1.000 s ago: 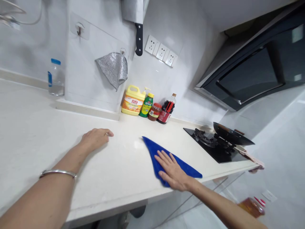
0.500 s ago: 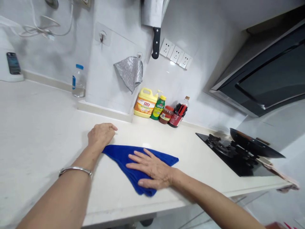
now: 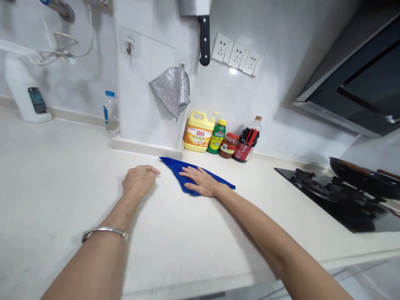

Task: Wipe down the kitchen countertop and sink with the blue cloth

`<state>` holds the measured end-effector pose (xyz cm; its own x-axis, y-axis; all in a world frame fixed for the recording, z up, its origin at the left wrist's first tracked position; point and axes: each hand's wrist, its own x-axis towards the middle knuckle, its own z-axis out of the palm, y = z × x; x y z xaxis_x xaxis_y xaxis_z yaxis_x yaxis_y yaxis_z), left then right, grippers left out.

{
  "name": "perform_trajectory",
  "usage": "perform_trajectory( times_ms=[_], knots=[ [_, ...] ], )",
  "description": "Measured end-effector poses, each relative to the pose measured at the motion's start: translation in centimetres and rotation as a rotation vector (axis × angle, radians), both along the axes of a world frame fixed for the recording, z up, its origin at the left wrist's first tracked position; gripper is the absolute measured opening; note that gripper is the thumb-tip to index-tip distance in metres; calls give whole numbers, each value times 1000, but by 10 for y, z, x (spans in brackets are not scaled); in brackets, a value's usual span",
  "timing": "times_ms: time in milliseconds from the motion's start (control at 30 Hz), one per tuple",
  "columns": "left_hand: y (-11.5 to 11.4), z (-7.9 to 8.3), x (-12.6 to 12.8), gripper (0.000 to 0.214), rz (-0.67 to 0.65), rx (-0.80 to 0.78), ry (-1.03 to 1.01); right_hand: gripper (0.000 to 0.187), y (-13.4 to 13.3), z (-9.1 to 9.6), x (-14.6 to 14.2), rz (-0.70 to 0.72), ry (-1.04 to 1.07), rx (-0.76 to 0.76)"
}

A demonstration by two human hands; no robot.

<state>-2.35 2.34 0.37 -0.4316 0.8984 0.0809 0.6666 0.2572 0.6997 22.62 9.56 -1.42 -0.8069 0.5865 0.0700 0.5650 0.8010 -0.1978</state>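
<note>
My right hand (image 3: 200, 181) lies flat on a blue cloth (image 3: 173, 164), its fingers spread and pressing it to the white countertop (image 3: 187, 241). The cloth is folded into a rough triangle, with one corner reaching the base of the wall and another sticking out beside my wrist. To the left of the cloth, my left hand (image 3: 139, 180) rests on the counter in a loose fist, apart from the cloth. No object shows in its curled fingers.
Against the back wall stand a yellow detergent jug (image 3: 198, 132), a green bottle (image 3: 217, 137), a red-lidded jar (image 3: 229, 146) and a dark sauce bottle (image 3: 246, 143). A water bottle (image 3: 111, 114) and white jug (image 3: 26, 93) are left. A gas stove (image 3: 325, 196) with wok (image 3: 362, 177) is right.
My right hand has pushed the blue cloth away from the counter's front edge toward the back wall. The left fist stays on the counter, now apart from the cloth. The view has shifted.
</note>
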Motion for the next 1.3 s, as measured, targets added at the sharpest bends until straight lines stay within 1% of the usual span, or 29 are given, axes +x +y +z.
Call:
perform_trajectory(
  times_ms=[100, 167, 233, 300, 400, 467, 533, 600, 733, 833, 933, 1033, 1100, 1167, 1233, 1300],
  knots=[
    [-4, 2, -2, 35, -50, -38, 22, 63, 7, -2, 15, -65, -21, -2],
    [-6, 3, -3, 37, -72, -41, 45, 64, 7, -2, 35, -140, -46, -8],
    [-7, 3, -4, 37, -86, -39, 73, 63, 5, -3, 61, -252, -72, -12],
    [-8, 2, -5, 38, -105, -40, 92, 61, 0, -5, 89, -393, -100, -4],
    [-8, 1, -6, 38, -126, -38, 94, 60, -12, -8, 123, -578, -152, 25],
    [-10, 1, -6, 39, -138, -35, 96, 60, -24, -10, 136, -657, -174, 29],
    [-12, 2, -7, 39, -153, -33, 102, 61, -40, -11, 143, -697, -175, 21],
    [-13, 3, -7, 39, -162, -35, 110, 64, -59, -11, 146, -699, -168, 7],
    [-15, 4, -5, 41, -182, -48, 125, 68, -105, -6, 146, -615, -154, -7],
    [-14, 3, -2, 41, -201, -43, 144, 69, -142, -1, 138, -541, -154, -16],
    [-11, 2, 0, 39, -211, -33, 164, 69, -174, 2, 120, -455, -159, -38],
    [-8, 2, 0, 39, -203, -41, 179, 71, -193, 6, 94, -352, -159, -37],
    [-6, 3, 0, 39, -189, -64, 187, 72, -195, 9, 75, -280, -151, -46],
    [-5, 3, 0, 39, -176, -92, 198, 73, -187, 12, 57, -216, -138, -60],
    [-3, 4, 1, 40, -164, -110, 214, 74, -169, 14, 43, -177, -121, -72],
    [-2, 5, 1, 40, -156, -120, 226, 74, -146, 15, 32, -176, -102, -80]
  ],
)
